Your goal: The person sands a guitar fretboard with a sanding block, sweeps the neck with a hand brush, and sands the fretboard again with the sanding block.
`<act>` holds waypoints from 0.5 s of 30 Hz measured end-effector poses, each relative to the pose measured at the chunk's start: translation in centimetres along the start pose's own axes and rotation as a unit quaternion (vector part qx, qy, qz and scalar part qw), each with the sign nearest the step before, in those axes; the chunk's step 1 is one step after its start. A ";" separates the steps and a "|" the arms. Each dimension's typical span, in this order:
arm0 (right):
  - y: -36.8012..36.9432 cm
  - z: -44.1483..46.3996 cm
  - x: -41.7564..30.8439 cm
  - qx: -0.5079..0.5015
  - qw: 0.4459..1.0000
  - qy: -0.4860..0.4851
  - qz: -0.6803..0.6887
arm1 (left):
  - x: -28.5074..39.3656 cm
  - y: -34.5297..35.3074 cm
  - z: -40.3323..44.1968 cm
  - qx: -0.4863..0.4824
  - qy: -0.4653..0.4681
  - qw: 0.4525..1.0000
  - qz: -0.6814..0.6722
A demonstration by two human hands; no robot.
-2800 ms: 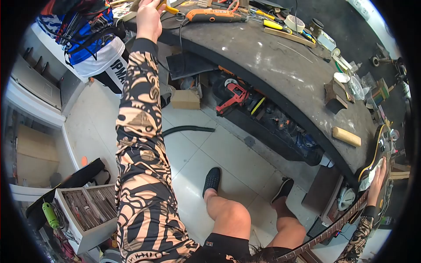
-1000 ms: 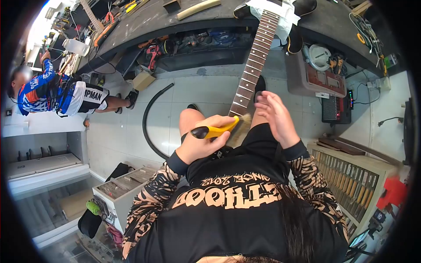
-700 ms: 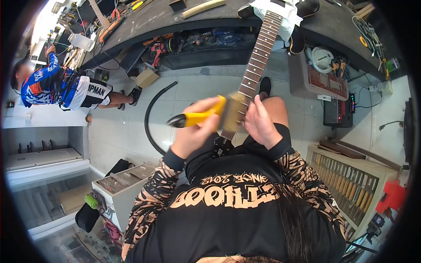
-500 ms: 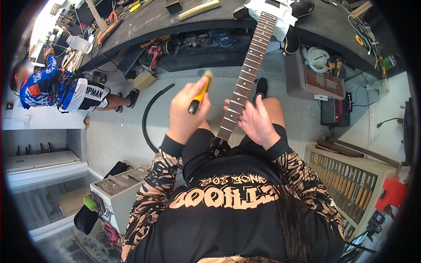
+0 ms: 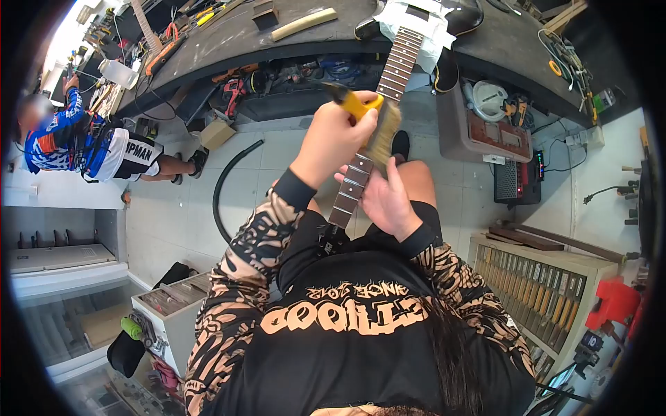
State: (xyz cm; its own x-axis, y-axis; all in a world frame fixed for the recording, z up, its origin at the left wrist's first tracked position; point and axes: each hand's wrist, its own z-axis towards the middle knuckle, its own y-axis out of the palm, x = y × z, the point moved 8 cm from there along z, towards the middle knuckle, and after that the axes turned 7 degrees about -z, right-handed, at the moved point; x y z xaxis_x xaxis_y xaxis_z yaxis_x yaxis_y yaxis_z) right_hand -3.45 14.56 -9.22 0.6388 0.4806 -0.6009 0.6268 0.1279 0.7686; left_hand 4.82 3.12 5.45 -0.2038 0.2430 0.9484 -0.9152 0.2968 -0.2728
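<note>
Where brush (image 5: 362, 106) crosses, fretboard (image 5: 352, 182) hidden, right fingers (image 5: 374, 193) part-hidden

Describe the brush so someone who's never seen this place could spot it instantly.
From the dark workbench, follow the guitar neck toward the camera wearer. Over the neck's middle, the left hand grips the brush. Its yellow, black-tipped handle and pale bristles stand out against the dark neck.

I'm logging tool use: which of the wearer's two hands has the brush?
The left hand: it grips the yellow-handled brush. The right hand holds no brush; it reaches behind the guitar neck, partly hidden by it.
</note>
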 end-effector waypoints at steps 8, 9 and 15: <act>-0.2 0.1 0.4 -0.004 1.000 0.003 -0.014 | 3.9 -0.7 5.3 0.078 0.136 0.987 -0.035; -0.1 0.3 0.5 -0.004 1.000 0.005 -0.013 | 4.1 0.4 6.1 0.060 0.136 0.989 -0.012; -0.4 -0.7 -0.2 0.001 1.000 -0.005 -0.024 | 6.0 -2.0 10.7 0.132 0.155 0.964 0.171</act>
State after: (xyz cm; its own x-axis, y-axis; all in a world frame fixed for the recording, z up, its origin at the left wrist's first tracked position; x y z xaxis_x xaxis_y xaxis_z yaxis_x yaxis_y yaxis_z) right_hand -4.15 14.96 -9.23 0.6120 0.4649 -0.6398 0.6579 0.1496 0.7381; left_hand 1.68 -5.88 13.38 -0.4342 0.5607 0.7050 -0.8774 -0.0860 -0.4720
